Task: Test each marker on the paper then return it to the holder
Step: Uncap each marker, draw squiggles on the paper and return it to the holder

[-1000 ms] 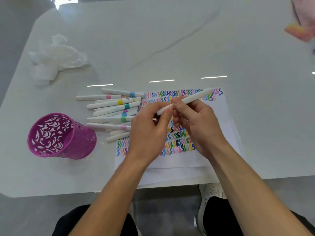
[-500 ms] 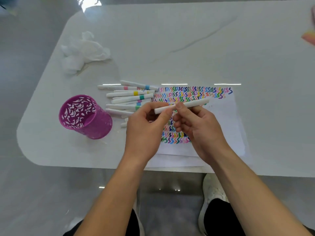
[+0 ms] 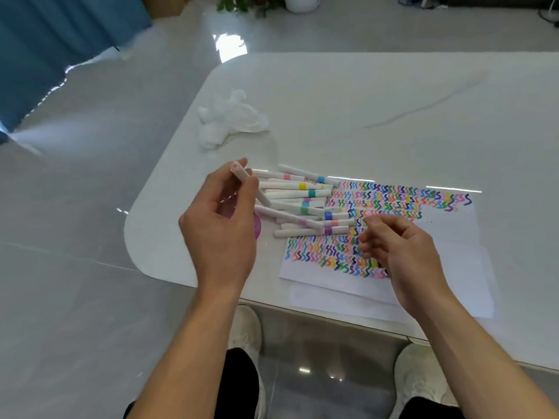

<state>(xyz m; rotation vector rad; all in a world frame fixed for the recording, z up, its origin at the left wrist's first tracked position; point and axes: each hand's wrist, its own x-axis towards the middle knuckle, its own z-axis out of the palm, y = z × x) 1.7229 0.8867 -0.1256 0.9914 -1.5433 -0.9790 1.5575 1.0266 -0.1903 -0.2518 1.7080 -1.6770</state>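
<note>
My left hand [image 3: 222, 225] pinches a white marker [image 3: 242, 173] near its end, tilted down toward the purple holder [image 3: 257, 226], which is almost wholly hidden behind that hand. My right hand [image 3: 399, 252] hovers over the paper [image 3: 438, 237] with fingers loosely curled and nothing in it. Rows of coloured squiggles cover the sheet. Several white markers with coloured bands lie in a pile [image 3: 302, 201] between the holder and the paper.
A crumpled white tissue [image 3: 230, 119] lies on the white table [image 3: 363, 101] behind the pile. The table's rounded left corner is close to my left hand. Grey floor, a blue curtain [image 3: 60, 40] and my white shoes lie beyond.
My right hand let go of the marker and drew back over the paper. My left hand carried the marker left, over the holder. The view swung left.
</note>
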